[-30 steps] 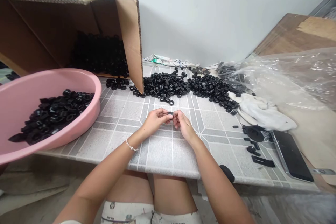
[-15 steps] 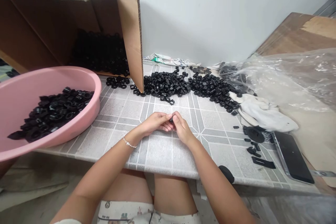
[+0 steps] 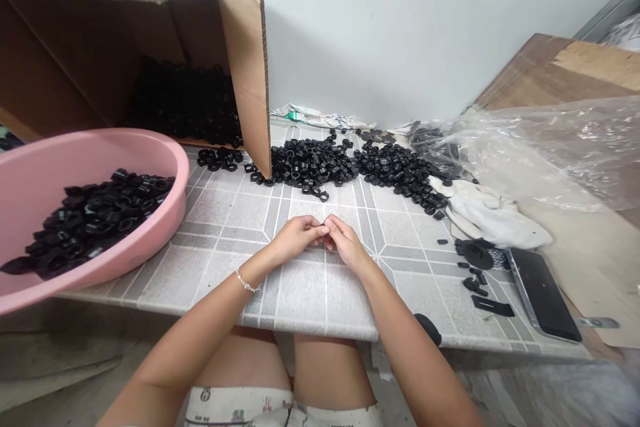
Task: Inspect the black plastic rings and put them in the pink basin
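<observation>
Hands curled inward at mid-counter, fingertips meeting: left hand (image 3: 296, 238) and right hand (image 3: 346, 245) pinching a tiny black hexagonal piece (image 3: 326, 224) directly between them, neither hand clearly nearer. Piece mostly hidden by the fingers; long axis impossible to make out. From left to right: round pink plastic basin (image 3: 90, 153), cut off at the frame edge, holding black hexagonal rings (image 3: 95, 220); brown corrugated cardboard box (image 3: 245, 67) lying open, with dark heaped contents (image 3: 185, 107) in shadow; speckled grey tiled counter (image 3: 225, 213); loose black heaps (image 3: 310, 163) along its far side; crumpled white cloth (image 3: 500, 220); clear plastic sheeting (image 3: 550, 153); flat black phone-like slab (image 3: 543, 293), identity uncertain.
</observation>
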{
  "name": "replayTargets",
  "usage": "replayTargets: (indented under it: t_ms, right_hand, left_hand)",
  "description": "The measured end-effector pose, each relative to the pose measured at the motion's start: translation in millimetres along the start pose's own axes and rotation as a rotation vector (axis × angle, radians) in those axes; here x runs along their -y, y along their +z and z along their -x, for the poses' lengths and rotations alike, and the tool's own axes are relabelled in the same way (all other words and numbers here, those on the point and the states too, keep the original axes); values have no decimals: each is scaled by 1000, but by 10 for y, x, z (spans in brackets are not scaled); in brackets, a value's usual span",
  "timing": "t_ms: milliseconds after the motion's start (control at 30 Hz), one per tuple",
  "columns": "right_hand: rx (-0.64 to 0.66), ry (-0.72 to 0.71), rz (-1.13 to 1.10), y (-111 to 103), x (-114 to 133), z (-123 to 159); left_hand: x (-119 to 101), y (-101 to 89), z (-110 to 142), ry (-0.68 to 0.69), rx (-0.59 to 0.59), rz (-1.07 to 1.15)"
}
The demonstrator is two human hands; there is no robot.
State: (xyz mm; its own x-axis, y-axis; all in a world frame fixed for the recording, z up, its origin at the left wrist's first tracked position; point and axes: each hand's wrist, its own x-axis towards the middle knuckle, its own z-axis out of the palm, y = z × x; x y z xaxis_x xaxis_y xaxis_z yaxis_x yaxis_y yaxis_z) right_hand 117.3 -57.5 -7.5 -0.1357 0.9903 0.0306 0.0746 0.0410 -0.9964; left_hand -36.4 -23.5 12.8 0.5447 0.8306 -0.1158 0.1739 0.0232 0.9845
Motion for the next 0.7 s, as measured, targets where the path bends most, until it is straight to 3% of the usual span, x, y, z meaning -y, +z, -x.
replayTargets:
  t_ms: [133, 233, 367, 467, 600, 700]
  right_hand:
    - [-69, 3, 49, 26, -30, -8]
    - [-73, -11, 22, 50, -45, -22]
    - [-57, -25, -113, 35, -78, -60]
    - [-40, 2, -100, 1, -107, -80]
    - [24, -14, 94, 3, -128, -67]
    - [28, -86, 209, 34, -117, -49]
  left_hand:
    - [-24, 14, 40, 184, -147, -347]
    - [-61, 14, 31, 278, -138, -381]
    - [-178, -143, 45, 309, -170, -89]
    - [-309, -483, 175, 417, -200, 310]
    - [-430, -1010, 400, 766, -565, 664]
    - [-464, -1203, 464, 821, -658, 728]
